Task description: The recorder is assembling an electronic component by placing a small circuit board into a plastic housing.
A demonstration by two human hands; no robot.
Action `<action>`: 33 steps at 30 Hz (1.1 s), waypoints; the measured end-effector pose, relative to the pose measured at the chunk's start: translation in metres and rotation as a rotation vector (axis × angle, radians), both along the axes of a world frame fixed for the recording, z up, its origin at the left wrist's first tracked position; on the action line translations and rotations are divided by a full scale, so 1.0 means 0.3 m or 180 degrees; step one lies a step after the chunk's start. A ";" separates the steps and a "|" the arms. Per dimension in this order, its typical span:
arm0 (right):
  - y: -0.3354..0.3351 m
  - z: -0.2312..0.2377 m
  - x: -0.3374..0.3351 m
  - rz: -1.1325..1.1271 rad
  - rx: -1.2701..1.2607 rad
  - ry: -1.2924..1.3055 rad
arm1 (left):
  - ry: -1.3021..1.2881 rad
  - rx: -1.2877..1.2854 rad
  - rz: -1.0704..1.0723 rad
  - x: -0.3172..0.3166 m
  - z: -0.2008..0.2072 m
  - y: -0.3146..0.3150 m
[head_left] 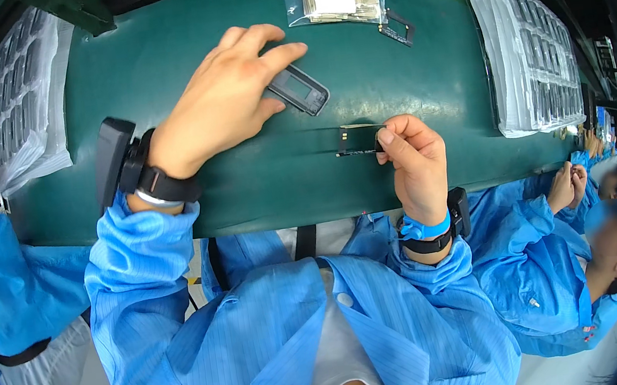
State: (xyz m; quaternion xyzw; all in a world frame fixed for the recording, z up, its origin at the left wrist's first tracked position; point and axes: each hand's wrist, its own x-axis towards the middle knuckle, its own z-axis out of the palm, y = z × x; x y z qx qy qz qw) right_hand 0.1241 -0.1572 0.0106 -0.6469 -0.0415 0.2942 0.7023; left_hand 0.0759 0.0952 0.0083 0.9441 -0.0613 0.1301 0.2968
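My left hand point(222, 99) reaches over a dark, phone-like housing point(300, 91) with a rectangular window. The thumb is at the housing's near edge and the index finger at its far edge; its upper left end is hidden under the hand. Nearer to me, my right hand point(415, 159) pinches the right end of a thin, black, open-framed circuit board point(356, 153) between thumb and index finger. Small gold contacts show on the board's left side. The board is held just right of and nearer than the housing, apart from it.
A clear bag point(296, 9) of flat pieces with a white label lies at the far side, beside another black frame board point(398, 29). Stacked clear trays of dark parts stand left point(18, 90) and right point(527, 47) on the green table point(147, 34). Co-workers sit at both sides.
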 end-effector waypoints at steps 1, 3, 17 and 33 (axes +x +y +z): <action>-0.003 -0.001 0.002 -0.0020 -0.0015 0.0018 | 0.0206 0.0092 -0.0228 0.015 -0.004 0.003; -0.019 -0.009 0.010 -0.0071 -0.0040 0.0042 | 0.0277 0.0227 -0.0372 0.033 -0.010 0.003; -0.054 -0.035 0.034 -0.0085 0.0342 0.0251 | 0.0940 0.0342 0.0806 -0.089 0.029 -0.067; -0.103 -0.050 0.026 -0.0236 0.0809 0.0579 | 0.0592 0.0591 -0.0313 -0.042 0.040 -0.021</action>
